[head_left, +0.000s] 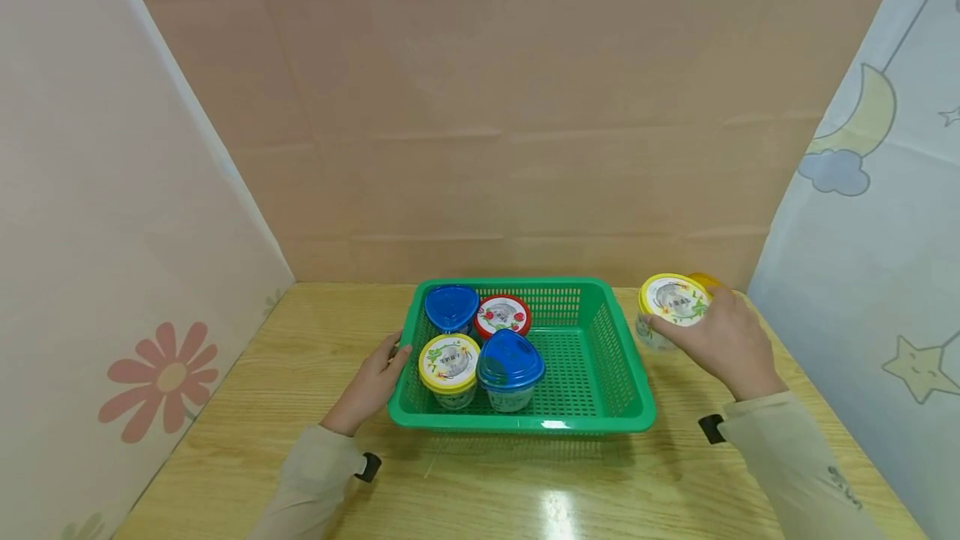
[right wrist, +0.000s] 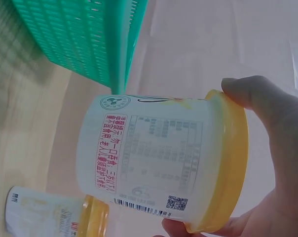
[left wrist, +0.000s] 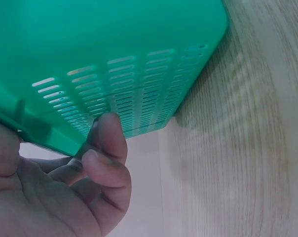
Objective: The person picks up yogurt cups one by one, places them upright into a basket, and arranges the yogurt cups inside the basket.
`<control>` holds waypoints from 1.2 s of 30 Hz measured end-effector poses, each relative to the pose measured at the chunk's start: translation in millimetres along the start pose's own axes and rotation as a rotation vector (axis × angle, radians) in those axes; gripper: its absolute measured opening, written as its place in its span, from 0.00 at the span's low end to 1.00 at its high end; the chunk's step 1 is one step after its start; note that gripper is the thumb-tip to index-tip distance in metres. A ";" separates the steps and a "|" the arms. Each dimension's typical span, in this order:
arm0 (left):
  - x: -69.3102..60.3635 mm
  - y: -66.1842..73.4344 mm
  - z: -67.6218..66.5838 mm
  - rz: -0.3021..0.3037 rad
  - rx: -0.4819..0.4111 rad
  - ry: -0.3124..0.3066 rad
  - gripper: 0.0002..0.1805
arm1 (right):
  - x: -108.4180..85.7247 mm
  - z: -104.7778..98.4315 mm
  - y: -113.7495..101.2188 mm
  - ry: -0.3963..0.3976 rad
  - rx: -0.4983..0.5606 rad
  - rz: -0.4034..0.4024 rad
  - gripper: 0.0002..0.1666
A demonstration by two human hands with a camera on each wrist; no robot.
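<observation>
My left hand grips the left rim of a green plastic basket, its fingers curled under the rim against the slotted outer wall in the left wrist view. My right hand holds a yellow-lidded tub by its lid, thumb on one side and fingers on the other. The tub is off the table, just right of the basket. Inside the basket's left half sit another yellow-lidded tub, a red-lidded tub and two blue-lidded tubs, one at the back and one in front.
Another tub with an orange-yellow lid stands behind my right hand, mostly hidden in the head view. The wooden table is bounded by a tan back wall and patterned side walls.
</observation>
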State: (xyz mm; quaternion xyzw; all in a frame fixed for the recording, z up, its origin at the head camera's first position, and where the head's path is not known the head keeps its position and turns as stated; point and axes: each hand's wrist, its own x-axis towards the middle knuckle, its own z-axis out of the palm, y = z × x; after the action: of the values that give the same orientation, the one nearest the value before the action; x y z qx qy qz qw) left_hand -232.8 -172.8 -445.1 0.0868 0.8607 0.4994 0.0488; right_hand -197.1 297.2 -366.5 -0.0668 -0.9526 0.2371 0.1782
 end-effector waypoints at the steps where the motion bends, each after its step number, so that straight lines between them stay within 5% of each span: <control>1: -0.2 0.1 0.0 -0.001 -0.001 -0.001 0.31 | 0.0 -0.8 -1.3 0.000 -0.002 0.006 0.58; 7: 0.1 -0.4 0.1 -0.005 -0.007 0.000 0.30 | 0.1 -6.1 -12.4 -0.008 -0.007 0.020 0.64; 23: 0.9 -2.0 0.7 -0.002 -0.004 0.000 0.30 | 9.0 -12.4 -51.8 -0.050 0.034 0.010 0.60; 36: 1.6 -1.5 -0.5 0.004 -0.001 -0.004 0.30 | 23.3 12.7 -73.7 -0.181 0.066 -0.001 0.61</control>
State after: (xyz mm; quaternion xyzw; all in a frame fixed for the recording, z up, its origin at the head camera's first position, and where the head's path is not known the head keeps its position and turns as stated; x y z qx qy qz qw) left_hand -234.6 -173.6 -446.1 0.0892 0.8603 0.4995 0.0494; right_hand -226.6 231.9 -334.8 -0.0386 -0.9565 0.2734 0.0939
